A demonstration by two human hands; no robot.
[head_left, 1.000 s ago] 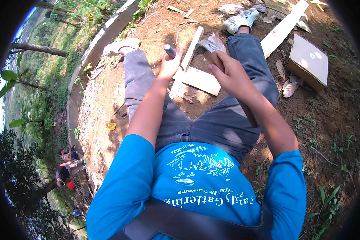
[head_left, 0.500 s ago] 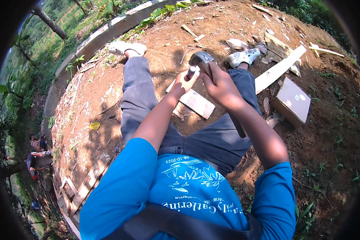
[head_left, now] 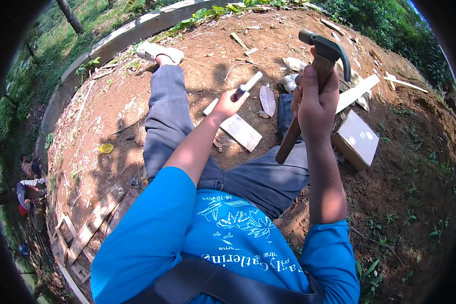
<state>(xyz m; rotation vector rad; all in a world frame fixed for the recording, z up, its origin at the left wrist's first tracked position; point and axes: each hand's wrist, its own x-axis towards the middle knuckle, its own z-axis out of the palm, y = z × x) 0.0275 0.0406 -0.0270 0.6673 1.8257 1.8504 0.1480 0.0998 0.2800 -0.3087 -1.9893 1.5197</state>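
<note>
My left hand (head_left: pixel 227 105) is closed around a dark cylindrical handle (head_left: pixel 240 91) that points up; its lower end is hidden. A narrow pale wood strip (head_left: pixel 254 80) runs under that hand; whether the fingers grip it too I cannot tell. Beside it, between my legs, a flat wooden board (head_left: pixel 241 132) lies on the soil. My right hand (head_left: pixel 316 99) grips a claw hammer (head_left: pixel 289 141) by its wooden handle, close below the metal head. The hammer is raised to the right, well apart from the left hand.
A closed cardboard box (head_left: pixel 357 138) stands to the right, near a long pale plank (head_left: pixel 357 95). A dry leaf (head_left: pixel 267 101) lies by my right leg. Nailed wooden slats (head_left: pixel 81 240) are at the lower left. A low concrete wall (head_left: pixel 106 53) curves behind; people (head_left: pixel 29 190) sit far left.
The hammer has swung up and right, away from the dark handle in my left hand. My left hand has stayed nearly in place.
</note>
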